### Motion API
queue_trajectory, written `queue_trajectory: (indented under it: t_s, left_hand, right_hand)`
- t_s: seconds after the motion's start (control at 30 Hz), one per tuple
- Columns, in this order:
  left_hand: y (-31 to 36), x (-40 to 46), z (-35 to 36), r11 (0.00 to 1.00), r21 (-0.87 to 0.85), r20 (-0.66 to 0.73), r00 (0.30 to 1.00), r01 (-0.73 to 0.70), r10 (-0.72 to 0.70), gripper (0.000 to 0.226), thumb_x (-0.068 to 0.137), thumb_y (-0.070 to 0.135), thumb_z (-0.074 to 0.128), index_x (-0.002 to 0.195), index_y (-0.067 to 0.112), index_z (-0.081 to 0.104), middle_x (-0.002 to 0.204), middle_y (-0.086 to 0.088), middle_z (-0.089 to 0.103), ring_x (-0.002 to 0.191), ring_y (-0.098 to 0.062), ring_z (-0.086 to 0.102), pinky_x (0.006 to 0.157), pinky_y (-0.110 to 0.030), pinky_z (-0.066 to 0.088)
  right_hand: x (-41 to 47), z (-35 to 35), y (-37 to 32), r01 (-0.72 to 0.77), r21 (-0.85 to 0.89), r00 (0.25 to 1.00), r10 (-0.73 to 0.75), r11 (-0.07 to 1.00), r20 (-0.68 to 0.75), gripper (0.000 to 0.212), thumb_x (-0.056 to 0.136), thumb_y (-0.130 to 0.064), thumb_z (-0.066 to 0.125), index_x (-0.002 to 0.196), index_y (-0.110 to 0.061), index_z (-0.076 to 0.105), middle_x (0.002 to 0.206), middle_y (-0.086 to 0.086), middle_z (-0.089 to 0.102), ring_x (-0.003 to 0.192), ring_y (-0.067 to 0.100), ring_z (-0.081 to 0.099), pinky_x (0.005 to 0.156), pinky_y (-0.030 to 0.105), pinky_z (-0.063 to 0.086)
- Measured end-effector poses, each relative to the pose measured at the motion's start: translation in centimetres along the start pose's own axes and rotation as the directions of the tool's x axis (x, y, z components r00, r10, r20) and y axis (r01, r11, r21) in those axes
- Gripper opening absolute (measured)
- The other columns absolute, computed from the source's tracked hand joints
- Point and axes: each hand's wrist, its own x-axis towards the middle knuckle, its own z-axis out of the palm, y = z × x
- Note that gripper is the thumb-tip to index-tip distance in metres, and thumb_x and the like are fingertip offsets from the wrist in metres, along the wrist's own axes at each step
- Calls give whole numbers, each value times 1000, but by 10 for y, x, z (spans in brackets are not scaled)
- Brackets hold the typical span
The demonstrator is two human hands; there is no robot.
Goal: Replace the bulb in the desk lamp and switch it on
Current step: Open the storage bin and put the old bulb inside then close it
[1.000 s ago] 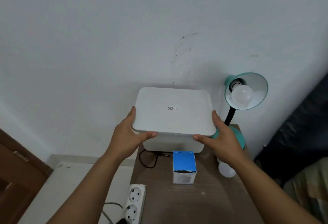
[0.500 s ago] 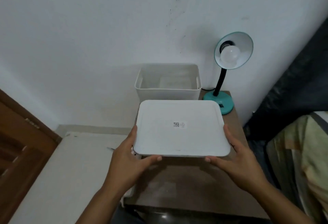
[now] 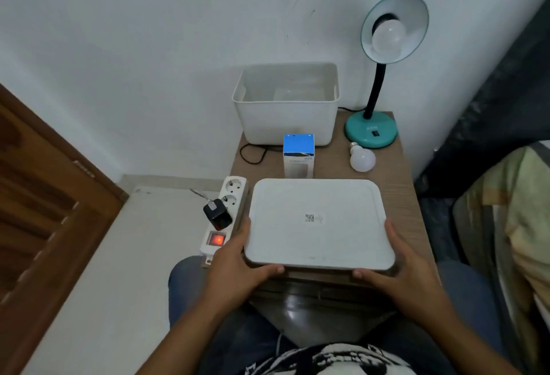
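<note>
I grip the white lid (image 3: 320,223) with left hand (image 3: 238,267) and right hand (image 3: 407,267), setting it down before the desk lamp (image 3: 384,77); next, release and unscrew its bulb (image 3: 387,37).

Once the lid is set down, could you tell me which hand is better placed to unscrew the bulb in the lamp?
Probably the right hand: the lamp stands at the table's far right corner, on that hand's side.

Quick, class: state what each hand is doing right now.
Left hand: closed on the white bin lid, left edge.
Right hand: closed on the same lid, right edge.
</note>
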Motion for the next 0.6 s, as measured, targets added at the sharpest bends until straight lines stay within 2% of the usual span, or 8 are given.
queue_trajectory:
  t_s: [0.03,0.1,0.2,0.27,0.33,0.4,0.6]
  left_hand:
    - [-3,-1,3,1000,13,17,1000,11,-11,96,65,32,92,133,57,29,100,48,38,93,23,50,75,-1,40]
    - [-10,-2,10,999,46,32,999,21,-22,100,64,33,93,148,37,38,107,49,34,108,11,47,79,1,36]
    - [-16,1,19,995,90,29,999,38,-40,102,64,30,94,151,19,41,121,34,41,116,6,38,77,10,25]
    - [-21,4,24,989,145,27,999,23,-28,105,63,38,92,152,19,39,138,16,50,120,3,38,88,3,26]
    - [-23,6,25,975,220,39,999,22,-31,110,65,48,89,155,19,32,152,4,46,133,-6,38,104,-15,31]
    - [-24,6,26,958,286,65,997,23,-44,113,69,54,84,157,18,24,158,1,37,144,-16,29,115,-28,27]
    - [-34,7,33,925,381,43,999,9,-27,113,73,60,77,158,17,19,160,-1,32,147,-17,19,119,-30,22]
  right_hand:
    - [-1,2,5,-8,-6,1000,8,1000,10,117,61,-39,88,153,-25,17,157,-10,24,135,0,20,113,25,19]
    - [-2,6,13,-15,-13,1000,16,1000,16,116,62,-39,88,153,-22,18,157,-9,23,137,1,18,114,25,17]
    - [0,12,25,-17,-61,1000,17,998,0,114,62,-40,88,153,-19,21,158,-6,23,143,5,18,116,25,15]
    - [0,15,31,-19,-97,1000,18,995,-5,113,62,-42,87,152,-17,23,159,-5,23,146,10,16,117,26,14]
    - [0,18,34,-13,-134,1000,12,991,-9,112,63,-44,86,152,-17,24,159,-5,22,147,11,15,117,25,13]
    - [0,21,36,-3,-174,1000,0,985,-19,111,63,-45,86,151,-16,24,159,-3,23,148,13,14,116,25,12]
    - [2,29,44,35,-322,999,-47,946,-28,110,66,-55,79,152,-16,23,160,3,22,149,18,10,118,32,13]
